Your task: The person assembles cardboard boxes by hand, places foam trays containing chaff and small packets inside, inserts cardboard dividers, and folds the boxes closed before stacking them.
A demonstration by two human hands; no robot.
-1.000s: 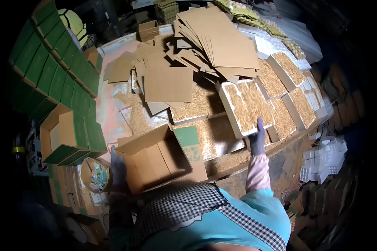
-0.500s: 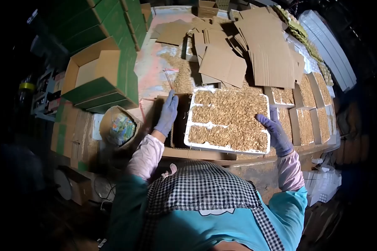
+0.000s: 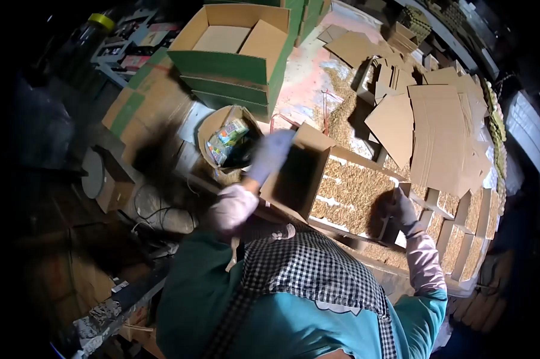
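My left hand (image 3: 271,157), in a purple-grey glove, is smeared by motion beside a round cardboard tub (image 3: 207,128) of colourful packets (image 3: 227,140). Its fingers cannot be made out, nor whether they hold anything. To its right stands an open carton (image 3: 318,139) with a dark inside. Against that carton is a white-edged tray (image 3: 337,160) filled level with golden grain husks (image 3: 360,194), cardboard walls showing around it. My right hand (image 3: 400,213), gloved too, grips the tray's right edge, fingers partly in shadow.
Green and brown cartons (image 3: 234,63) are stacked at the back left. Flat cardboard sheets (image 3: 440,137) lie in a pile to the right. Several husk-filled boxes (image 3: 455,236) stand at the right edge. Loose husks (image 3: 342,96) are scattered on the table. Egg trays (image 3: 496,131) line the far right.
The view has turned left. My left hand has left the dark carton's side and moved toward the tub. The tray now sits closer against the carton, my right hand still at its right edge.
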